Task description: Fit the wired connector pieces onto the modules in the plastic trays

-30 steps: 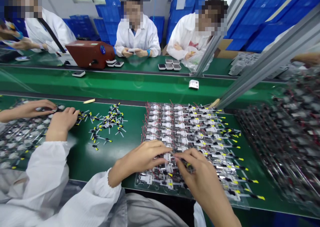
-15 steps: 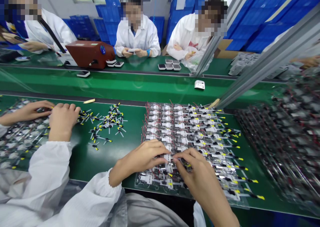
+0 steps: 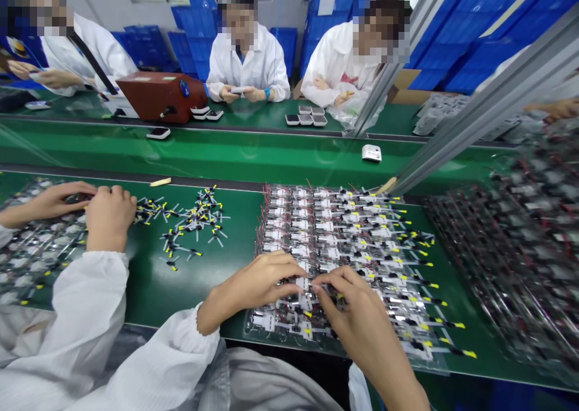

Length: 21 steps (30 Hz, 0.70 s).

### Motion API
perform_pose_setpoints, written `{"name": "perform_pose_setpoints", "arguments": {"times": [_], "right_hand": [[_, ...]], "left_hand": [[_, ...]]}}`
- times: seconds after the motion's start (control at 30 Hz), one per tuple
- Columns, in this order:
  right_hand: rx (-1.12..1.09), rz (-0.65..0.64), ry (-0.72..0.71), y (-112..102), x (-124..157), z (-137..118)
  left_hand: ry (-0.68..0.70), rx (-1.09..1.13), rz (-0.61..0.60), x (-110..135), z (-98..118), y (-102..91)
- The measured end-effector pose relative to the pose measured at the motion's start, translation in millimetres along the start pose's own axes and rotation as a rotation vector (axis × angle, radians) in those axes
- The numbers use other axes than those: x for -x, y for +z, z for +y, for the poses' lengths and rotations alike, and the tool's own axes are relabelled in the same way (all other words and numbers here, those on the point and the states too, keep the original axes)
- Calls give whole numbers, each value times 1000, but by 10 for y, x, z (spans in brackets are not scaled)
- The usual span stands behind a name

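Note:
A clear tray [image 3: 434, 363] of several small white parts with red wires and yellow-tipped black leads lies before me on the green bench. My left hand [image 3: 253, 287] rests on the tray's near left rows, fingers curled and pinched on one small part [image 3: 304, 285]. My right hand [image 3: 362, 326] meets it from the right, thumb and forefinger pinched on the same part. Both hands touch at the fingertips over the tray.
A co-worker's two hands [image 3: 106, 212] work at my left beside a loose pile of leads [image 3: 194, 221] and another tray [image 3: 31, 248]. More trays [image 3: 520, 260] lie at right. A metal strut [image 3: 474, 97] crosses above. A conveyor [image 3: 253, 155] carries a white case [image 3: 371, 152]; people sit beyond.
My hands stay pinched together, shifting slightly up the tray. The white case and a dark device on the conveyor have moved right. The co-worker's hand has drawn slightly left.

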State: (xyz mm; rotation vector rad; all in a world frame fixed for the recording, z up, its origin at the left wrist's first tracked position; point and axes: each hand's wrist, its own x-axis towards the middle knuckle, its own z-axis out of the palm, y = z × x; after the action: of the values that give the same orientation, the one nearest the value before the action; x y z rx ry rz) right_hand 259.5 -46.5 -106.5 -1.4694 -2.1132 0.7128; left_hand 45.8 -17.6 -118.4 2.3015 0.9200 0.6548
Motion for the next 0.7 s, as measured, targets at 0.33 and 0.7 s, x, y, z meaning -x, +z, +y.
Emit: {"name": "perform_pose_setpoints", "arguments": {"times": [0.33,0.7], "right_hand": [[11,-27,-15,-11,-17,0],[-35,-59,7,-2,-34,3]], "left_hand": [[-15,-21,-7,8,-16,29],[13,6,27,12,-15,71]]}}
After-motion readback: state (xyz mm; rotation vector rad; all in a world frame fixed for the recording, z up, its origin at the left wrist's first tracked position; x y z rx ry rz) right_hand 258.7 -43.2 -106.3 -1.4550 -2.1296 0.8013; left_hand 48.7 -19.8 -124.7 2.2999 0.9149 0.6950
